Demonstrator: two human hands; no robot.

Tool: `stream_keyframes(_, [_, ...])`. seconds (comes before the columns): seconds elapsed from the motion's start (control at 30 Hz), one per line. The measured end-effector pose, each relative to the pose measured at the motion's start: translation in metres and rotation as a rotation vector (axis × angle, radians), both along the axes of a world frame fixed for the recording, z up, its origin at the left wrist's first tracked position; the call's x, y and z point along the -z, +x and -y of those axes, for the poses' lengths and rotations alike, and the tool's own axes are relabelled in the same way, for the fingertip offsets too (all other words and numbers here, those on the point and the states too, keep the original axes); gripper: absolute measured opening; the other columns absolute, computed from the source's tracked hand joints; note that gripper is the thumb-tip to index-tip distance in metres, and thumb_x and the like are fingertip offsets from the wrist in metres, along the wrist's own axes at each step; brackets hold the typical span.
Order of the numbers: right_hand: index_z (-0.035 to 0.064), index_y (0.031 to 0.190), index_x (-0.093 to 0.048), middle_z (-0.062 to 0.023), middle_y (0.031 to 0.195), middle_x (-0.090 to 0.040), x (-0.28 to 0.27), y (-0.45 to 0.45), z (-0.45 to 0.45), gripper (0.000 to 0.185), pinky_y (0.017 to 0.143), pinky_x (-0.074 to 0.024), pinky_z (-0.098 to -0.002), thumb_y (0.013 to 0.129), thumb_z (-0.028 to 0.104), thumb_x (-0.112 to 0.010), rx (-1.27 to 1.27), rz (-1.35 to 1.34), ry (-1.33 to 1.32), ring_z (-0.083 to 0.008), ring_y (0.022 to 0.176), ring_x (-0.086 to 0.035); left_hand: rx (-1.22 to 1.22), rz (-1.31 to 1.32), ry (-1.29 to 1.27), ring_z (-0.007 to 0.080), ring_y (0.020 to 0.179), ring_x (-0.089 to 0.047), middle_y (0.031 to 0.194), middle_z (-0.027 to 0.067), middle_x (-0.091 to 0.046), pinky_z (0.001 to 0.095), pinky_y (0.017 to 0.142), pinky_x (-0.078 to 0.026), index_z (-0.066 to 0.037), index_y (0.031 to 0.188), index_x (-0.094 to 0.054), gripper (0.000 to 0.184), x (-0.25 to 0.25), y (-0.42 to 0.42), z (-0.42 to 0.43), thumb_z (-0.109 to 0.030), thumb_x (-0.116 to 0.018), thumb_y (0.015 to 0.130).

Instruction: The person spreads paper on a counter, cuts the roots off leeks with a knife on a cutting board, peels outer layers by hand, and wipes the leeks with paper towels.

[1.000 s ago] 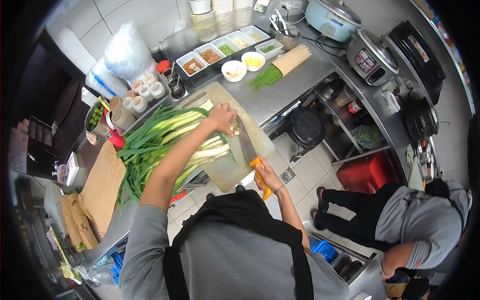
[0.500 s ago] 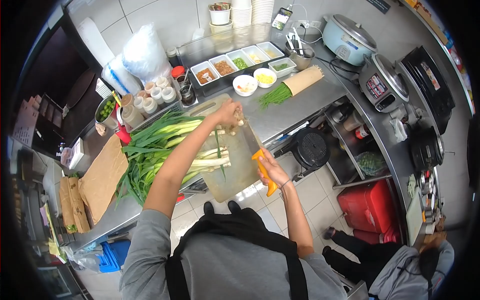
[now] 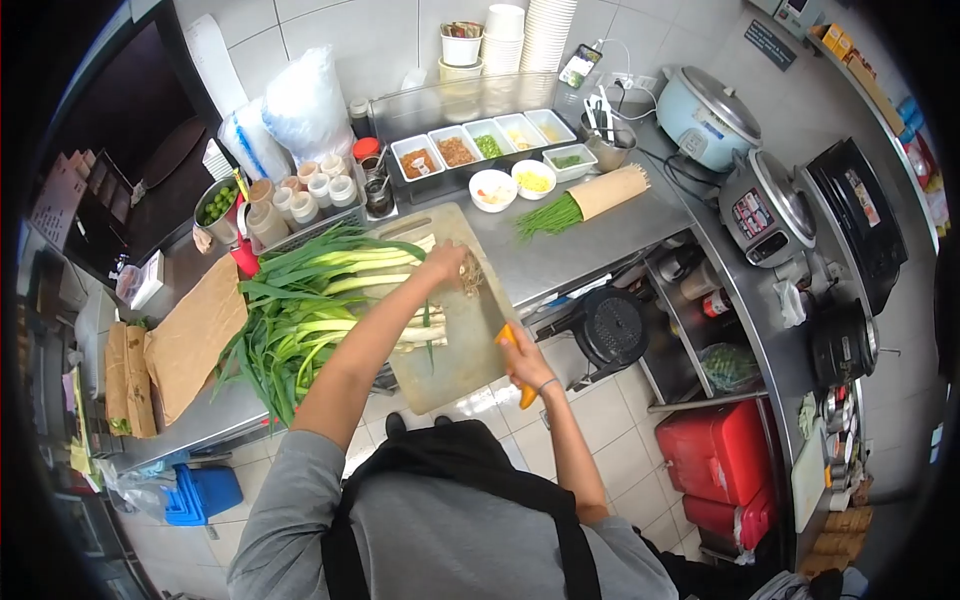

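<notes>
Left hand (image 3: 447, 263): over upper part of cutting board (image 3: 437, 373), fingers bunched at root trimmings (image 3: 470, 277); can't tell if they're clamped on any. Right hand (image 3: 522, 362): fingers clamped round orange handle of knife (image 3: 528, 397), at board's 4 o'clock edge; blade hard to make out. Leeks (image 3: 300, 300) lie side by side at 9 o'clock, white ends on board, green tops over tabletop (image 3: 215, 410). Board overhangs tabletop at 6 o'clock.

From board centre: topping tray (image 3: 447, 172) at 12, two white bowls (image 3: 492, 206) near 1, paper-wrapped green stalks (image 3: 552, 215) between 1 and 2, blue rice cooker (image 3: 700, 125) at 2, lidded cups (image 3: 302, 207) at 10, brown paper sheet (image 3: 195, 345) at 9, beyond leeks.
</notes>
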State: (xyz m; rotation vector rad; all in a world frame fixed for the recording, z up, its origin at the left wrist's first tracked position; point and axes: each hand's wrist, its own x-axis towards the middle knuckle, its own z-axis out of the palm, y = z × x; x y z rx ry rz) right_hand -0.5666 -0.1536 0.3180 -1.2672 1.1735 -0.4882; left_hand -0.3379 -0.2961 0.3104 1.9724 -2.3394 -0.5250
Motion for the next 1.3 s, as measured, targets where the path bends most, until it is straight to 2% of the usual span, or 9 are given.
stream_keyframes(0.13, [0.0201, 0.141, -0.02, -0.0044, 0.056, -0.043, 0.0, 0.016, -0.008, 0.051, 0.033, -0.0333, -0.0258, 0.095, 0.025, -0.042, 0.051, 0.241, 0.138, -0.0111, 0.037, -0.038, -0.123, -0.053, -0.053, 0.0378, 0.098, -0.056, 0.104, 0.0196, -0.057, 0.0413, 0.085, -0.047, -0.009, 0.111, -0.054, 0.059, 0.011, 0.0, 0.0, -0.014, -0.076, 0.056])
stream_keyframes(0.23, [0.0186, 0.141, -0.018, -0.0047, 0.058, -0.043, -0.007, 0.026, 0.0, 0.051, 0.034, -0.0331, -0.0254, 0.096, 0.025, -0.041, 0.031, 0.294, 0.176, -0.0111, 0.039, -0.038, -0.178, -0.271, -0.028, 0.0349, 0.095, -0.059, 0.099, 0.0195, -0.061, 0.0399, 0.083, -0.048, -0.008, 0.105, -0.058, 0.05, 0.008, 0.009, 0.005, -0.015, -0.074, 0.058])
stream_keyframes(0.37, [0.0175, 0.142, -0.018, -0.0044, 0.059, -0.044, -0.044, 0.035, 0.01, 0.051, 0.035, -0.0333, -0.0244, 0.096, 0.024, -0.04, 0.071, 0.323, 0.215, -0.0105, 0.04, -0.038, -0.235, -0.398, -0.202, 0.0339, 0.092, -0.06, 0.095, 0.0177, -0.064, 0.0381, 0.081, -0.048, -0.007, 0.1, -0.06, 0.046, -0.034, 0.014, 0.006, -0.016, -0.074, 0.057])
stream_keyframes(0.47, [0.0176, 0.142, -0.019, -0.004, 0.06, -0.044, -0.079, 0.042, 0.014, 0.049, 0.035, -0.0335, -0.0233, 0.097, 0.022, -0.039, 0.029, 0.37, 0.093, -0.0095, 0.041, -0.039, -0.281, -0.582, -0.32, 0.0314, 0.09, -0.062, 0.094, 0.0157, -0.064, 0.0365, 0.08, -0.048, -0.006, 0.099, -0.059, 0.045, -0.081, 0.022, -0.004, -0.015, -0.074, 0.058])
stream_keyframes(0.67, [0.0162, 0.142, -0.017, -0.0027, 0.06, -0.043, -0.128, 0.084, 0.001, 0.049, 0.035, -0.0335, -0.0231, 0.097, 0.018, -0.036, -0.1, 0.374, -0.002, -0.0085, 0.039, -0.037, -0.458, -0.828, -0.603, 0.0299, 0.088, -0.062, 0.093, 0.0153, -0.064, 0.0347, 0.079, -0.047, -0.005, 0.096, -0.057, 0.04, -0.133, 0.058, -0.053, -0.01, -0.071, 0.058])
stream_keyframes(0.77, [0.016, 0.143, -0.016, -0.003, 0.058, -0.042, -0.131, 0.119, -0.014, 0.05, 0.035, -0.0331, -0.0231, 0.097, 0.018, -0.035, -0.18, 0.383, -0.053, -0.0085, 0.038, -0.037, -0.581, -0.828, -0.721, 0.0221, 0.086, -0.062, 0.092, 0.0101, -0.065, 0.0317, 0.079, -0.047, -0.005, 0.098, -0.057, 0.039, -0.139, 0.094, -0.092, -0.009, -0.069, 0.061])
stream_keyframes(0.97, [0.017, 0.143, -0.013, -0.0038, 0.055, -0.043, -0.143, 0.211, -0.074, 0.051, 0.035, -0.0328, -0.023, 0.097, 0.019, -0.035, -0.464, 0.395, -0.016, -0.0087, 0.036, -0.036, -0.83, -0.74, -0.975, 0.0147, 0.083, -0.061, 0.089, 0.0076, -0.064, 0.0281, 0.076, -0.047, -0.004, 0.1, -0.057, 0.04, -0.154, 0.19, -0.213, -0.007, -0.068, 0.062])
stream_keyframes(1.07, [0.0211, 0.143, -0.016, -0.0045, 0.054, -0.043, -0.146, 0.265, -0.126, 0.049, 0.033, -0.0342, -0.0217, 0.098, 0.022, -0.035, -0.621, 0.39, -0.007, -0.0088, 0.035, -0.037, -0.937, -0.783, -1.07, 0.016, 0.085, -0.06, 0.09, 0.009, -0.063, 0.0285, 0.077, -0.047, -0.003, 0.101, -0.057, 0.041, -0.162, 0.241, -0.299, -0.005, -0.067, 0.061])
stream_keyframes(1.3, [0.0164, 0.142, -0.015, -0.0034, 0.056, -0.042, -0.148, 0.399, -0.305, 0.049, 0.034, -0.0344, -0.021, 0.098, 0.02, -0.034, -1.015, 0.466, 0.123, -0.0079, 0.037, -0.037, -1.303, -0.391, -1.286, 0.0218, 0.085, -0.063, 0.09, 0.0118, -0.064, 0.0309, 0.077, -0.048, -0.003, 0.099, -0.057, 0.039, -0.166, 0.343, -0.553, -0.006, -0.066, 0.062])
